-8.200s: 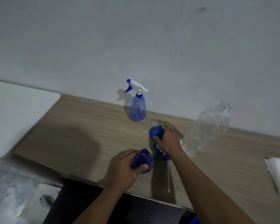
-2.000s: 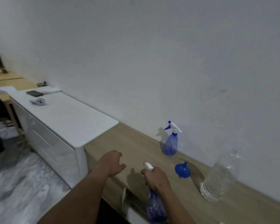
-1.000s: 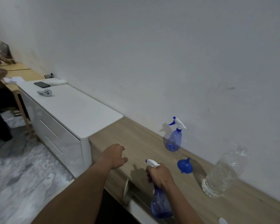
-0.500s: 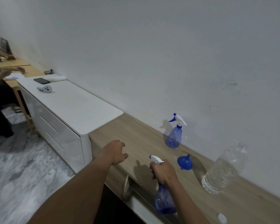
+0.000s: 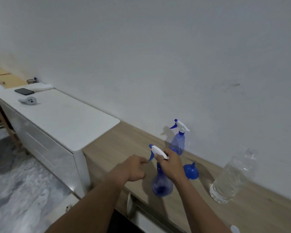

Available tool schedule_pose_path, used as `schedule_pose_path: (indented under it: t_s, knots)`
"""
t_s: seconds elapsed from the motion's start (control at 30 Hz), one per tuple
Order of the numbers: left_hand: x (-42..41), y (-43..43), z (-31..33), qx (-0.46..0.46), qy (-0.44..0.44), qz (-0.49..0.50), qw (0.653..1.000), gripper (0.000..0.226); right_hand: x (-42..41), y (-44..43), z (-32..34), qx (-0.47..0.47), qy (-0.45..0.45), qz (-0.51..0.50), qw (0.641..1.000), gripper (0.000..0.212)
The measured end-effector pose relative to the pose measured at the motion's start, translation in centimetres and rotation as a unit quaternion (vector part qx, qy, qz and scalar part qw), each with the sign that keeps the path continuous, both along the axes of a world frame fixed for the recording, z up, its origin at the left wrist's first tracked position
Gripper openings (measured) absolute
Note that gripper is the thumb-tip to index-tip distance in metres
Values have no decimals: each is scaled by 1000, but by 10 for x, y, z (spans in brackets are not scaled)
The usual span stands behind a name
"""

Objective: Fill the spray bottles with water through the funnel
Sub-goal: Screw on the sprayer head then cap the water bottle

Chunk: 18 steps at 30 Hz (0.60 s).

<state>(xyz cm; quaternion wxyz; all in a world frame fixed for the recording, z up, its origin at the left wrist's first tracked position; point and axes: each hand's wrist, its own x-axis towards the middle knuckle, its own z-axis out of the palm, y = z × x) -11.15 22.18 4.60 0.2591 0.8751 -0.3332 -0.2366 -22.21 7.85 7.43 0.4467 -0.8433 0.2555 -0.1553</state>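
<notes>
My right hand grips a blue spray bottle by its neck, just under the white trigger head, and holds it above the wooden desk. My left hand is beside it with curled fingers. Its index fingertip reaches toward the blue trigger, and I cannot tell whether it touches. A second blue spray bottle stands by the wall. The blue funnel lies mouth down behind my right hand. A clear water bottle with no cap stands to the right.
A white cabinet adjoins the desk on the left, with a phone, a white controller and a folded cloth on it. A small white cap lies at the desk's near right. The wall runs close behind.
My right hand has lifted the spray bottle up and toward the wall. My left hand has left the desk edge and come over to the bottle's trigger.
</notes>
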Motion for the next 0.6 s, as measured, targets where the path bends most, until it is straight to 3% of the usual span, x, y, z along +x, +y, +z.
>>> schedule_pose_path:
  t_s: [0.1, 0.17, 0.33, 0.47, 0.6]
  knots:
    - [13, -20, -5, -10, 58, -42, 997, 78, 25, -12, -2, 13, -22, -8, 1000, 6]
    - [27, -31, -10, -16, 68, -49, 996, 70, 45, -20, -4, 27, -36, -15, 999, 16]
    - [84, -50, -32, -35, 17, -50, 998, 62, 100, -34, -8, 59, -64, -46, 995, 36]
    - [130, -81, -43, -59, 1, -86, 995, 35, 147, -52, -16, 47, -70, -85, 993, 36]
    - [176, -115, -58, -67, -49, -95, 992, 24, 185, -77, -31, 35, -67, -123, 990, 33]
